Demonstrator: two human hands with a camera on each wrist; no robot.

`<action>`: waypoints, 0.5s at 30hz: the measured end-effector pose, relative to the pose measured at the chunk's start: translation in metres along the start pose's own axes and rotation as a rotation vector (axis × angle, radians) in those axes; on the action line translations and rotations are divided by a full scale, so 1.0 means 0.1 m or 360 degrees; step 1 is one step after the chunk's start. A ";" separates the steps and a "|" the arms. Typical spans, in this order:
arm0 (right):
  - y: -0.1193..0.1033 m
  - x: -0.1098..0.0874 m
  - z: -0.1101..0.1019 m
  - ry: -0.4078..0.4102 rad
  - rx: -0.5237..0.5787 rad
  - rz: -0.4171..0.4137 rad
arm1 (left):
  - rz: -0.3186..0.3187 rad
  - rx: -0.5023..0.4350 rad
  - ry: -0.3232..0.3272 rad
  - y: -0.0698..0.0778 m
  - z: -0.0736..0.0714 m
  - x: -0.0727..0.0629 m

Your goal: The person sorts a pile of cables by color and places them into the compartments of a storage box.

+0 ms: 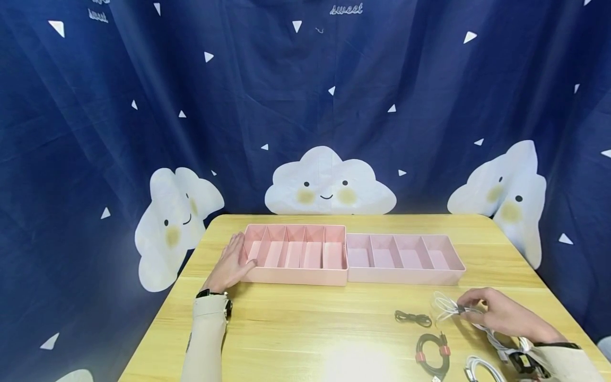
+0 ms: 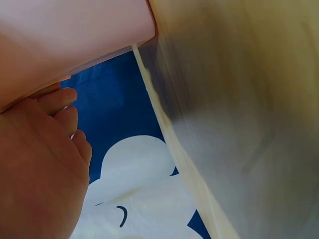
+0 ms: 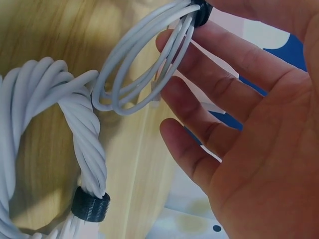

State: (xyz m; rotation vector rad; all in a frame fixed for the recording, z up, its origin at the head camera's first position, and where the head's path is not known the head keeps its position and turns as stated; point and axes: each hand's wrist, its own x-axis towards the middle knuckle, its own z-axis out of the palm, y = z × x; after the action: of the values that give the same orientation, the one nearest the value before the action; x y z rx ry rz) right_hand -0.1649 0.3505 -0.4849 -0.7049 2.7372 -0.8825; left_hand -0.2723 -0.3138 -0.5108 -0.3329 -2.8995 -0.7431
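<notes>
At the left end of a pink divided box (image 1: 298, 276), my left hand (image 1: 232, 267) rests against the side, with the thumb across the front corner. In the left wrist view, the fingers (image 2: 60, 102) lie by the box's wall. My right hand (image 1: 496, 314) pinches a coiled white cable (image 3: 144, 64) by its black tie (image 3: 202, 14), above the table's right side. Near it in the right wrist view is a thicker twisted white cable (image 3: 89, 134) with its own black tie (image 3: 91, 204).
A pale pink divided box (image 1: 406, 276) adjoins the pink one. On the wooden table (image 1: 286, 329) lie a small black cable (image 1: 413, 318), a black cable ring with red ties (image 1: 420, 356) and another white cable (image 1: 482, 363). A blue cloud-print curtain (image 1: 267, 79) hangs behind.
</notes>
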 end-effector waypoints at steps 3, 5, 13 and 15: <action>0.00 0.00 0.00 0.0009 0.0003 -0.0028 | -0.0001 0.0001 -0.0009 0.00 0.00 0.00; 0.01 0.00 0.00 0.0026 0.0006 -0.0069 | 0.0000 0.0000 -0.0011 0.00 0.00 0.00; 0.00 0.01 -0.01 0.0025 0.0071 -0.0094 | -0.0014 -0.0003 -0.0021 0.01 -0.01 0.00; -0.01 0.01 -0.01 0.0002 0.0108 -0.0088 | -0.0013 0.0002 -0.0011 0.01 0.00 0.00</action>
State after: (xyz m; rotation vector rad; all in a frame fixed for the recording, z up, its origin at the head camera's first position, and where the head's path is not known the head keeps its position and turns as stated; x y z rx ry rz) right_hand -0.1658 0.3498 -0.4831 -0.7703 2.6864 -0.9827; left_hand -0.2720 -0.3133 -0.5102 -0.3246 -2.9092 -0.7423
